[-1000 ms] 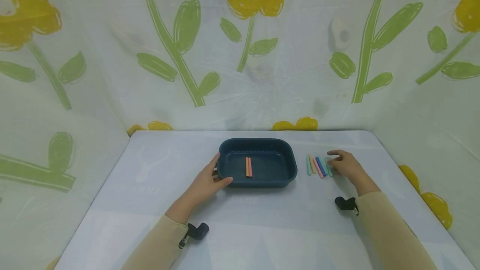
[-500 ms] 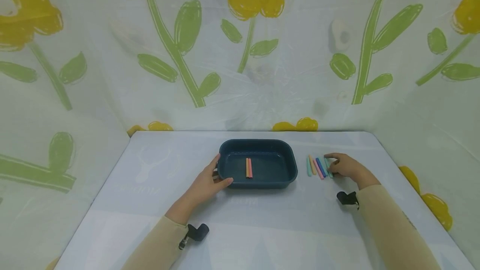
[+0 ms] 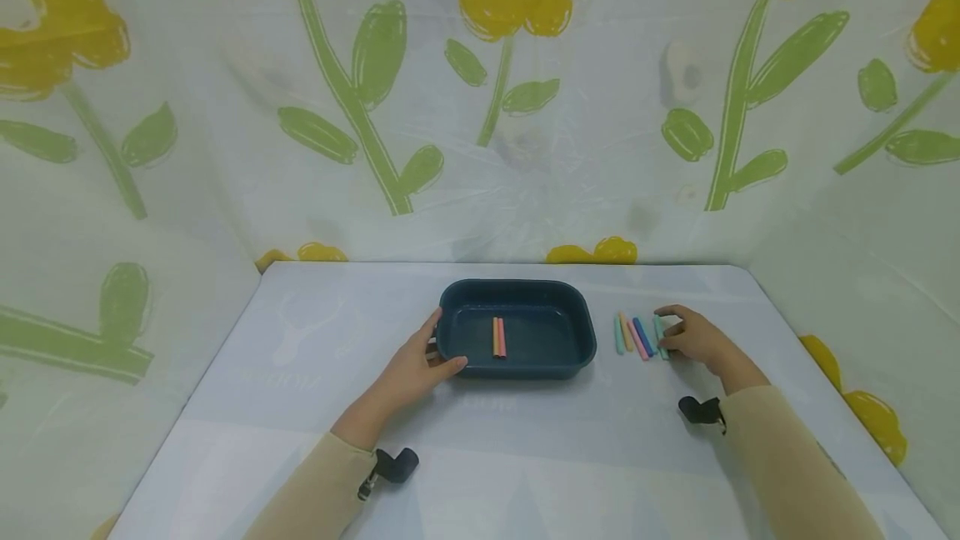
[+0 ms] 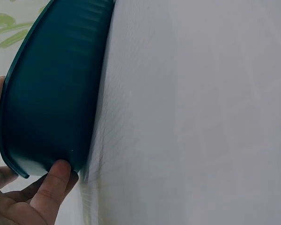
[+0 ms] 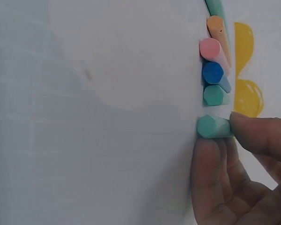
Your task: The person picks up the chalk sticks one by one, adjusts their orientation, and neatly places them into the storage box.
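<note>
Right hand point(image 3: 696, 338) pinches a green chalk point(image 5: 211, 127) between thumb and fingers, just beside a row of five others point(image 5: 212, 50) on the table point(image 3: 540, 457), while the left hand point(image 3: 408, 369) grips the left end of the tray point(image 3: 543, 342), where an orange stick point(image 3: 495, 337) and a pink stick point(image 3: 502, 338) lie together.

Dish point(image 3: 543, 338): dark teal
Sticks inside point(image 3: 502, 338): orange, pink
Sticks outside point(image 3: 643, 337): mint green, orange, pink, blue
Tabletop point(image 3: 540, 457): pale grey, faint print
Backdrop point(image 3: 570, 190): white, yellow-and-green floral
Sleeves point(image 3: 311, 486): beige
</note>
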A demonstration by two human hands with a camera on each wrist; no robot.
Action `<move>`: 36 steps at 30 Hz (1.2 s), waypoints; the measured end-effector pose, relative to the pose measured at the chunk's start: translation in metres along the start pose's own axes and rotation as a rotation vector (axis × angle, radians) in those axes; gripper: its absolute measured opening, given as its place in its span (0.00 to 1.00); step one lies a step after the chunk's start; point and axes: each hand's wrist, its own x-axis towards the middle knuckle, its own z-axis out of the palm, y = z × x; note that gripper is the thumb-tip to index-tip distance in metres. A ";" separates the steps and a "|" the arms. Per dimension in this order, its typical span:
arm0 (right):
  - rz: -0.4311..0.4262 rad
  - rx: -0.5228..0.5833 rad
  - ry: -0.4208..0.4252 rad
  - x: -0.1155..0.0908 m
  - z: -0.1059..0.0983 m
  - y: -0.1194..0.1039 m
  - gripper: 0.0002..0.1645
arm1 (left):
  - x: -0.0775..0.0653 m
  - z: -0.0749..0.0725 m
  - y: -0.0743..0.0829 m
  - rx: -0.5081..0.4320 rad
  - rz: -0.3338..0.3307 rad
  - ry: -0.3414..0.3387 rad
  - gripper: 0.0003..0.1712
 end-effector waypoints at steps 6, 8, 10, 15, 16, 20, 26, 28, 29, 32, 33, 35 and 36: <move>-0.031 0.029 0.030 -0.006 0.004 0.001 0.38 | 0.000 0.000 -0.001 -0.002 0.004 0.001 0.57; -0.034 0.052 0.033 -0.008 0.004 0.001 0.39 | 0.000 0.000 -0.001 -0.005 0.003 0.001 0.57; -0.033 0.078 0.032 -0.009 0.004 0.001 0.40 | 0.000 0.000 -0.002 -0.004 0.004 0.002 0.58; -0.042 0.150 0.009 -0.015 0.000 -0.001 0.40 | 0.001 0.001 -0.003 0.001 -0.002 0.005 0.58; -0.049 0.169 0.005 -0.017 -0.001 -0.002 0.39 | 0.001 0.001 -0.003 0.003 -0.003 0.005 0.58; -0.098 0.254 -0.007 -0.024 -0.006 -0.008 0.39 | 0.002 0.002 -0.003 0.007 -0.005 0.007 0.58; -0.174 0.293 0.009 -0.032 -0.012 -0.018 0.40 | 0.001 0.001 -0.002 0.004 -0.005 0.008 0.58; -0.196 0.301 0.015 -0.035 -0.013 -0.022 0.40 | 0.001 0.001 -0.001 0.008 -0.007 0.007 0.58; -0.205 0.303 0.017 -0.036 -0.014 -0.025 0.40 | 0.001 0.001 -0.001 0.009 -0.007 0.006 0.58; -0.225 0.310 0.024 -0.041 -0.015 -0.035 0.40 | 0.001 0.001 -0.001 0.008 -0.004 0.002 0.57; -0.235 0.313 0.023 -0.042 -0.015 -0.038 0.40 | 0.001 0.001 -0.001 0.007 -0.003 0.001 0.57; -0.250 0.311 0.024 -0.045 -0.015 -0.046 0.40 | 0.001 0.001 -0.001 0.003 -0.002 -0.002 0.57; -0.255 0.313 0.024 -0.047 -0.015 -0.050 0.40 | 0.001 0.001 0.000 0.002 -0.001 -0.002 0.57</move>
